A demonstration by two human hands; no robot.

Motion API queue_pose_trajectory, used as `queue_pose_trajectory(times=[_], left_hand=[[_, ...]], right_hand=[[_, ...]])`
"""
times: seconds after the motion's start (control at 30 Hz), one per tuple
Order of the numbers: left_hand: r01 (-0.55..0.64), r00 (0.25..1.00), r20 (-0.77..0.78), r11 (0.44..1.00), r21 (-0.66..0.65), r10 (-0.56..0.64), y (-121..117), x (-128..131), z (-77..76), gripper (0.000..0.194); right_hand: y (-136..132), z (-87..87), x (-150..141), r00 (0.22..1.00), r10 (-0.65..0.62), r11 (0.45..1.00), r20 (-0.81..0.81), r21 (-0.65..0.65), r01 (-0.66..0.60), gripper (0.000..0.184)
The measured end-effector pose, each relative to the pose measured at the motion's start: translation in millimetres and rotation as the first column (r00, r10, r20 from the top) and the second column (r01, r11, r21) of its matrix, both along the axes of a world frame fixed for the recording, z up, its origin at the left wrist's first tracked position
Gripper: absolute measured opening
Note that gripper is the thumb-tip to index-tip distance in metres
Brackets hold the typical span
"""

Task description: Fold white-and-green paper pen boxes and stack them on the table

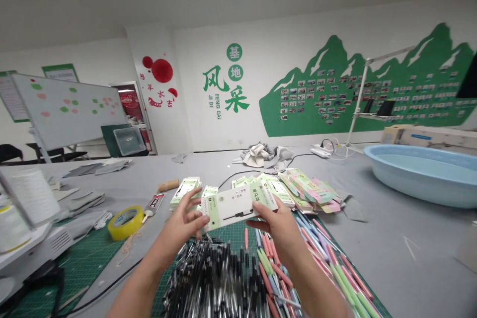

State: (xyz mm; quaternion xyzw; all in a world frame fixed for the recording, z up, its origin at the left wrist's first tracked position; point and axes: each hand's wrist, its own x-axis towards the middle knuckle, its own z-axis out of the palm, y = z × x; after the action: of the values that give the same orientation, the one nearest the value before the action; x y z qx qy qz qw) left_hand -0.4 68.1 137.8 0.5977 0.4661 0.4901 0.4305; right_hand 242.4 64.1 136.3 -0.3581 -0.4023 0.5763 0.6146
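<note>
Both hands hold one flat pale-green and white packet (234,205) level above the table. My left hand (185,222) pinches its left end, thumb on top. My right hand (278,222) grips its right end with fingers closed under it. Right below lies a heap of black pens (212,278) on a green cutting mat (234,236). Pink, green and blue pens (316,263) are spread on the mat to the right. Behind the held packet lie stacks of the same packets (186,190) and a fanned pile of green and pink ones (309,189).
A roll of yellow tape (125,221) and a box cutter (153,204) lie at the left. A white machine (26,228) stands at the far left. A big light-blue basin (425,171) sits at the right. A black cable (238,175), cloth scraps (261,154) and a power strip (322,150) lie farther back.
</note>
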Motion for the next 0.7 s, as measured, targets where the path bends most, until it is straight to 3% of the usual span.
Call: queue_pose_trajectory(times=[0.1, 0.17, 0.23, 0.33, 0.47, 0.53, 0.6, 0.7], left_hand=[[0.065, 0.955, -0.298, 0.972, 0.228, 0.006, -8.9, -0.8, 6.8, 0.088], [0.135, 0.862, -0.506, 0.951, 0.280, 0.026, -13.3, 0.1, 9.6, 0.082], [0.151, 0.781, -0.619, 0.939, 0.310, 0.079, -15.7, 3.0, 10.1, 0.079], [0.157, 0.754, -0.648, 0.929, 0.336, 0.107, -14.9, 5.3, 7.0, 0.078], [0.179, 0.808, -0.588, 0.961, 0.212, -0.021, 1.1, -2.9, -4.7, 0.069], [0.071, 0.787, -0.615, 0.984, 0.163, 0.045, 19.5, -6.9, -13.4, 0.061], [-0.128, 0.671, -0.708, 0.975, 0.184, 0.221, 42.9, -5.4, -23.5, 0.055], [-0.276, 0.502, -0.796, 0.935, 0.222, 0.337, 77.1, 9.3, -40.8, 0.055]], right_hand=[[0.5, -0.2, 1.6, 0.999, -0.033, 0.999, 0.012, -0.014, 0.033, 0.063], [0.2, 0.7, 4.1, 0.999, -0.015, 1.000, 0.031, -0.015, 0.016, 0.062], [0.0, 1.8, 5.5, 0.999, 0.015, 1.000, 0.048, -0.015, -0.014, 0.064], [0.3, 3.3, 6.1, 0.999, 0.026, 0.999, 0.041, -0.032, -0.025, 0.072], [2.3, 4.4, 12.1, 0.997, -0.071, 0.997, -0.021, -0.015, 0.071, 0.075], [3.0, 5.5, 18.7, 0.979, -0.201, 0.979, -0.045, 0.029, 0.202, 0.071], [2.6, 7.7, 25.8, 0.950, -0.303, 0.949, -0.068, 0.065, 0.308, 0.067], [0.0, 13.2, 33.0, 0.939, -0.327, 0.937, -0.101, 0.096, 0.337, 0.059]])
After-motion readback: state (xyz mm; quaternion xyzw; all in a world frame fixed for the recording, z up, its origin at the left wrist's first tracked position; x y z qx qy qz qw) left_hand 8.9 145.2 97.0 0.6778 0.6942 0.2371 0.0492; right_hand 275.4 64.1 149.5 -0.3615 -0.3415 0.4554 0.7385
